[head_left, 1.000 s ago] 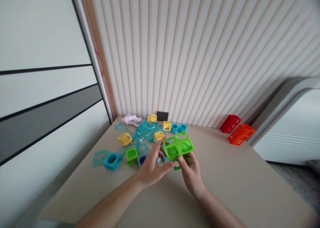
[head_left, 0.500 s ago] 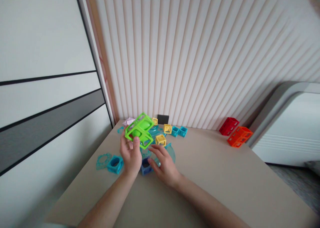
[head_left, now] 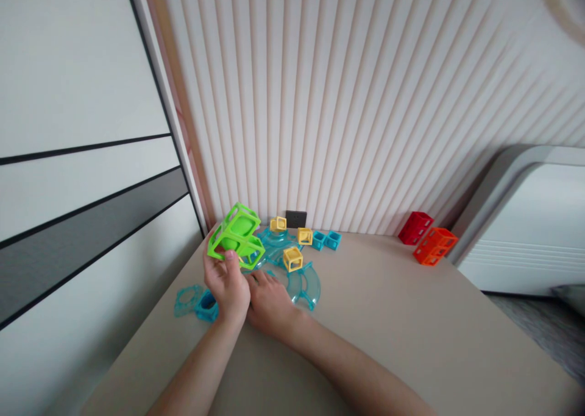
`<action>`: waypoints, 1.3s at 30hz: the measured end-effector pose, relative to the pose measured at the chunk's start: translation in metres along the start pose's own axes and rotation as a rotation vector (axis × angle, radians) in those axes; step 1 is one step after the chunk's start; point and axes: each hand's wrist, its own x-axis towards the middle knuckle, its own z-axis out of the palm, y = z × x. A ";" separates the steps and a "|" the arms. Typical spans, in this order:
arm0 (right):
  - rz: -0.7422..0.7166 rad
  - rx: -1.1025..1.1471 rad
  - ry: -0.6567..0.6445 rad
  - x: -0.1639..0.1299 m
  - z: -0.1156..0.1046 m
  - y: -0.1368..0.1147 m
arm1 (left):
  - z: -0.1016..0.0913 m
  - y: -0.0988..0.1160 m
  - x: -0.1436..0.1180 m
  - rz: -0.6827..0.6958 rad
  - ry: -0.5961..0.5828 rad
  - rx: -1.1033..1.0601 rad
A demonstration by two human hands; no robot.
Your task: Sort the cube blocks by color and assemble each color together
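My left hand (head_left: 226, 287) is raised above the beige table (head_left: 388, 331) and grips a bright green block made of joined open cubes (head_left: 235, 236) by its lower edge, tilted. Just to its right, my right hand (head_left: 269, 300) lies low on the table, with its fingers reaching under the green block toward the pile of pieces. What those fingers touch is hidden. A clear teal curved track (head_left: 305, 287) lies just beyond my right hand, and a yellow open cube (head_left: 293, 259) sits on it.
By the ribbed wall are more yellow cubes (head_left: 304, 236), two teal cubes (head_left: 326, 240) and a black socket (head_left: 296, 218). A teal cube (head_left: 208, 306) and a flat teal ring (head_left: 186, 299) lie at left. Red (head_left: 415, 227) and orange (head_left: 434, 245) blocks stand far right, beside white furniture (head_left: 525, 233).
The green block passed from both hands into my left hand alone and moved left and up. My right hand dropped onto the table and slid left beneath it.
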 end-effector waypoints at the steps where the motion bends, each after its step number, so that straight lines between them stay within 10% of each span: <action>1: 0.032 0.027 0.004 -0.002 -0.003 0.001 | -0.001 0.000 0.000 0.012 0.004 0.006; 39: 0.343 0.379 0.368 -0.020 0.012 0.024 | 0.001 -0.009 -0.009 -0.031 -0.020 -0.005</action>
